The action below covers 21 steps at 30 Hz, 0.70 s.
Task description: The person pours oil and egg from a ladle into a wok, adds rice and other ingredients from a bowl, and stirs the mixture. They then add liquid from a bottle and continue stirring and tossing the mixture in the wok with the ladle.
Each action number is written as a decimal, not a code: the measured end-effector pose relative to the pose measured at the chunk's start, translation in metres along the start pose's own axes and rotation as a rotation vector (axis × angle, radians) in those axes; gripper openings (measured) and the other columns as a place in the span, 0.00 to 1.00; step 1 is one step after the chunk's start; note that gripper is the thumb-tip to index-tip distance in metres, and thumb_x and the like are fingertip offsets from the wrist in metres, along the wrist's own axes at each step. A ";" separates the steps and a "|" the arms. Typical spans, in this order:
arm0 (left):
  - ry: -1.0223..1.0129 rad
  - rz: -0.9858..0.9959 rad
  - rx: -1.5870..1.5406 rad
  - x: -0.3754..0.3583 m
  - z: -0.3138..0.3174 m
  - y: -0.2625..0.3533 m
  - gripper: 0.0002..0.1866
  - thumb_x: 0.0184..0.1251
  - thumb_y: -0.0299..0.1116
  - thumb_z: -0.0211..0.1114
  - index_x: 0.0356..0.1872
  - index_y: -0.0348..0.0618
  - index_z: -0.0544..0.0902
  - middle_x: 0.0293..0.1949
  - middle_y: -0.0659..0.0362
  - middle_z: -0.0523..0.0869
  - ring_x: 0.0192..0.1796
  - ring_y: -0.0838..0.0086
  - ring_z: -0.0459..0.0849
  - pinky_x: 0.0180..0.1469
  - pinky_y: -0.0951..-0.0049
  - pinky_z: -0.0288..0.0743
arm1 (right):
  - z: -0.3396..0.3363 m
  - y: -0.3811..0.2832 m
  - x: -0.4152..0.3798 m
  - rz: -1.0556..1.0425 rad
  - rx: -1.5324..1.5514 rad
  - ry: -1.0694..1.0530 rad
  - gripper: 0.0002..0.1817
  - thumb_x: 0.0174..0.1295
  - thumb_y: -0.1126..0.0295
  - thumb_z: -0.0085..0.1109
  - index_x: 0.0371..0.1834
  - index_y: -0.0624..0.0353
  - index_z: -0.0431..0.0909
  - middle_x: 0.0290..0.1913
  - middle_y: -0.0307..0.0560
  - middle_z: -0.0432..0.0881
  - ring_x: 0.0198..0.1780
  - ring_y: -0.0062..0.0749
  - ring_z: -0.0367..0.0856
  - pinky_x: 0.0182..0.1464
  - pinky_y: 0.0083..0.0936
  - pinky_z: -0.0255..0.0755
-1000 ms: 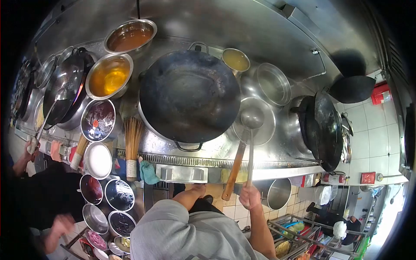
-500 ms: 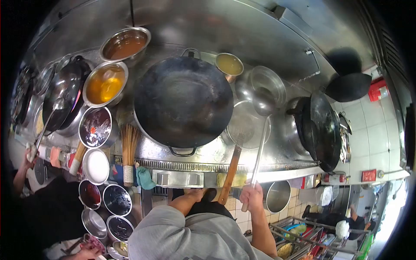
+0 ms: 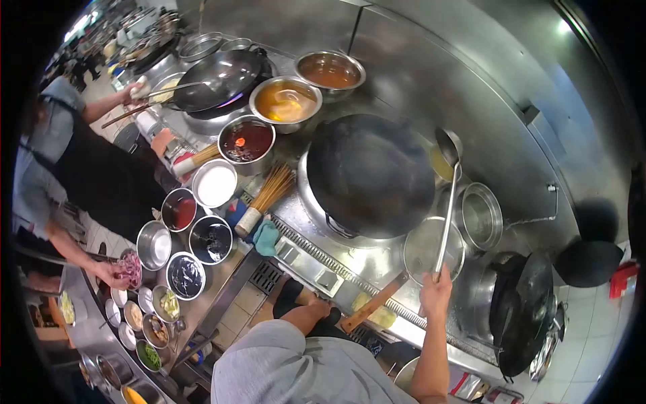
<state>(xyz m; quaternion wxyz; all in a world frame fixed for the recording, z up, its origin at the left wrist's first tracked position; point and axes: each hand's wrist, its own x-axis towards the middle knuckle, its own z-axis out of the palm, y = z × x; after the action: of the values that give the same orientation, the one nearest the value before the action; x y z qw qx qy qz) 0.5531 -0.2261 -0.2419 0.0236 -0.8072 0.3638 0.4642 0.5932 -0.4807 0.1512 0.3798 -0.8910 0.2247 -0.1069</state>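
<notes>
My right hand (image 3: 437, 295) is closed around the long handle of a metal ladle (image 3: 442, 232). The ladle's bowl is over a small pot of yellowish liquid (image 3: 441, 165) beside the big black wok (image 3: 373, 178). Below the handle lies a round strainer (image 3: 424, 248) with a wooden handle. My left hand (image 3: 323, 308) hangs low by my body, near the stove's front edge; its fingers are mostly hidden.
To the left are bowls of amber liquid (image 3: 286, 102), dark red sauce (image 3: 246, 139) and white powder or liquid (image 3: 214, 183), plus a bamboo brush (image 3: 269, 195). Another wok (image 3: 528, 316) leans at right. Co-workers stand left, one tilting a wok (image 3: 219, 79).
The view has swung left, bringing more bowls and co-workers into sight. The ladle's bowl has moved from near the strainer to the small pot of yellowish liquid.
</notes>
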 end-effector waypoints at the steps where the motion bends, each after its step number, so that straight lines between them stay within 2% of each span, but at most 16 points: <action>1: -0.023 0.010 0.003 -0.002 -0.005 -0.002 0.35 0.76 0.44 0.58 0.84 0.64 0.64 0.82 0.60 0.69 0.83 0.60 0.67 0.77 0.24 0.48 | 0.006 -0.039 0.007 0.294 0.300 -0.059 0.24 0.68 0.78 0.56 0.68 0.57 0.75 0.30 0.40 0.77 0.21 0.24 0.74 0.23 0.27 0.71; 4: -0.105 0.020 -0.014 -0.025 -0.026 0.000 0.35 0.76 0.47 0.58 0.84 0.62 0.64 0.83 0.60 0.68 0.83 0.59 0.67 0.78 0.25 0.48 | 0.035 -0.081 0.032 0.278 0.861 -0.313 0.27 0.69 0.78 0.55 0.72 0.55 0.72 0.26 0.38 0.72 0.14 0.21 0.66 0.14 0.23 0.62; 7: -0.113 0.009 -0.070 -0.023 -0.032 -0.006 0.37 0.74 0.49 0.60 0.83 0.61 0.65 0.83 0.60 0.68 0.83 0.58 0.67 0.79 0.28 0.51 | 0.075 -0.130 0.060 0.295 0.935 -0.505 0.31 0.68 0.80 0.55 0.77 0.57 0.66 0.26 0.40 0.71 0.13 0.23 0.66 0.16 0.24 0.61; 8: -0.052 0.032 -0.084 -0.005 -0.011 -0.009 0.37 0.73 0.48 0.61 0.83 0.62 0.65 0.83 0.59 0.68 0.83 0.57 0.67 0.79 0.29 0.52 | 0.095 -0.137 0.070 0.266 0.958 -0.571 0.33 0.68 0.79 0.58 0.78 0.58 0.63 0.26 0.41 0.71 0.13 0.22 0.66 0.16 0.24 0.61; 9: 0.007 0.054 -0.098 0.003 0.000 -0.014 0.38 0.72 0.47 0.63 0.83 0.63 0.66 0.83 0.59 0.68 0.83 0.56 0.67 0.79 0.30 0.54 | 0.112 -0.153 0.076 0.269 0.879 -0.569 0.32 0.68 0.79 0.59 0.76 0.58 0.66 0.26 0.41 0.71 0.13 0.23 0.67 0.16 0.24 0.62; 12: 0.041 0.111 -0.035 -0.017 -0.013 -0.025 0.30 0.81 0.44 0.50 0.82 0.64 0.68 0.81 0.59 0.71 0.83 0.51 0.64 0.76 0.26 0.53 | 0.164 -0.193 0.093 0.159 0.633 -0.578 0.27 0.65 0.80 0.62 0.70 0.61 0.73 0.26 0.40 0.73 0.13 0.23 0.68 0.15 0.26 0.63; 13: 0.054 0.118 -0.049 -0.024 -0.016 -0.030 0.30 0.79 0.45 0.53 0.81 0.64 0.70 0.80 0.59 0.73 0.82 0.50 0.65 0.76 0.27 0.56 | 0.180 -0.206 0.095 0.130 0.579 -0.572 0.26 0.65 0.81 0.61 0.68 0.61 0.76 0.25 0.39 0.73 0.13 0.24 0.68 0.15 0.26 0.64; 16: 0.064 0.153 -0.065 -0.050 -0.028 -0.044 0.32 0.71 0.45 0.63 0.77 0.62 0.74 0.76 0.58 0.78 0.80 0.50 0.70 0.75 0.33 0.62 | 0.221 -0.232 0.102 0.045 0.296 -0.495 0.30 0.64 0.77 0.60 0.73 0.59 0.74 0.22 0.43 0.77 0.15 0.27 0.75 0.18 0.31 0.70; 19: -0.003 0.192 -0.078 -0.063 -0.038 -0.058 0.34 0.63 0.44 0.71 0.74 0.61 0.77 0.74 0.58 0.79 0.78 0.51 0.73 0.74 0.38 0.68 | 0.251 -0.246 0.109 -0.037 0.106 -0.452 0.26 0.64 0.75 0.60 0.67 0.62 0.76 0.22 0.45 0.79 0.16 0.29 0.78 0.20 0.32 0.72; 21: -0.096 0.210 -0.152 -0.062 -0.041 -0.065 0.36 0.59 0.42 0.75 0.72 0.58 0.78 0.75 0.57 0.77 0.77 0.53 0.74 0.72 0.39 0.71 | 0.262 -0.252 0.113 -0.013 0.142 -0.512 0.21 0.64 0.75 0.60 0.62 0.62 0.77 0.23 0.44 0.79 0.16 0.28 0.77 0.20 0.32 0.72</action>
<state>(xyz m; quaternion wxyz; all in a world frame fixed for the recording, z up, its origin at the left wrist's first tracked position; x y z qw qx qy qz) 0.6039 -0.1583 -0.1904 -0.0689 -0.7410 0.4086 0.5284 0.8678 -0.2166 0.1555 0.4851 -0.8616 0.1072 0.1042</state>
